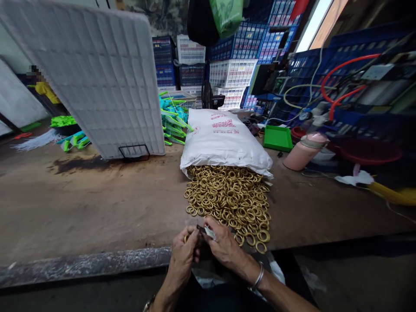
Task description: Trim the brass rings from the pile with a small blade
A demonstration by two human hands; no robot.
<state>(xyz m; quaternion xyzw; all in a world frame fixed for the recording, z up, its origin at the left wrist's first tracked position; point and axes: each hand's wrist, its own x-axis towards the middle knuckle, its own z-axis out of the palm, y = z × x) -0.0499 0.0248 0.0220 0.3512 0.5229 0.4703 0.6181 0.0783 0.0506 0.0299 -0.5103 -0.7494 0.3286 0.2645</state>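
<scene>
My left hand (183,253) is closed in a pinch on a brass ring (186,238) at the table's near edge. My right hand (224,242), with a metal bangle on the wrist, is closed on a small dark and white piece (208,232) held against the left hand's fingers. Just beyond both hands a heap of brass rings (229,199) spills from the open mouth of a white sack (224,138) with red print, which lies on the brown table (81,208).
A white gridded panel (94,73) leans upright at the back left, with green and blue clips (173,119) beside it. A green tray (277,138), a pink flask (303,151) and red hoses (344,82) sit at the right. Stacked crates (232,71) fill the back.
</scene>
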